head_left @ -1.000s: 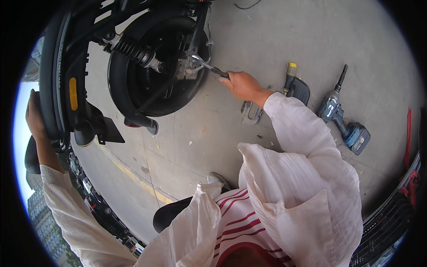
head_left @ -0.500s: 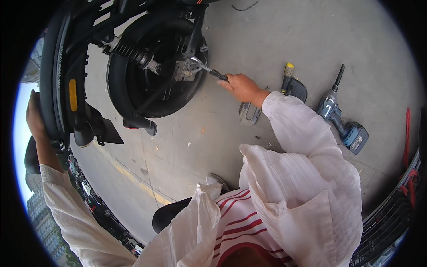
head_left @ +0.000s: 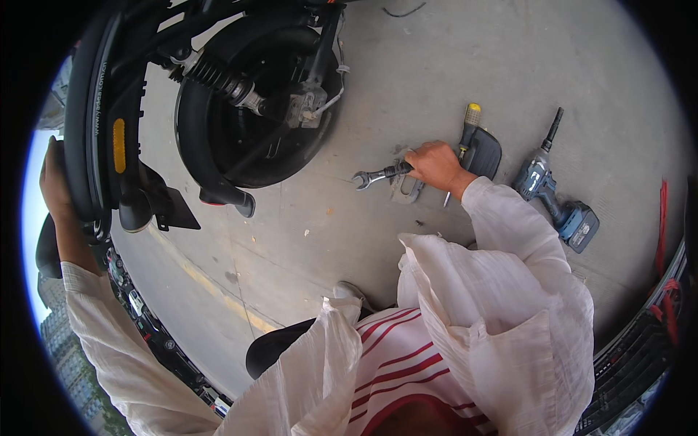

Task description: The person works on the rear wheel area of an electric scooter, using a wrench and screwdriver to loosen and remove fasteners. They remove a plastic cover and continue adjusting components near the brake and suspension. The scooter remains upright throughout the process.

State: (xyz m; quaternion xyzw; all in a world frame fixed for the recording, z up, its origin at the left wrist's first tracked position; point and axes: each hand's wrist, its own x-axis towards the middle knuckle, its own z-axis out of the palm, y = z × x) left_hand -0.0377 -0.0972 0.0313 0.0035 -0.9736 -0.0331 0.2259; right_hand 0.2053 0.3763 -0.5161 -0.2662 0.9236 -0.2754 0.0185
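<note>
Wrench [head_left: 374,176] | head juts left from right grip [head_left: 434,166] | fingers wrapped round shaft | far end seemingly hidden

The far end of the wrench [head_left: 371,177] was swallowed by the right hand [head_left: 434,166], and its palm could not be seen. Part of the screwdriver [head_left: 472,116] shaft was covered by the same hand, and the metal bracket [head_left: 416,191] was partly hidden beneath hand and wrench. The inner side of the left hand [head_left: 55,182] was masked by the edge of the scooter [head_left: 81,116], so its hold could not be made out. The scooter was cut off by the upper edge, and its wheel [head_left: 190,127] was partly blocked by the shock absorber [head_left: 217,78]. The shoe [head_left: 350,291] was half concealed by clothing. The parked cars [head_left: 156,341] were too small to be told apart.
</note>
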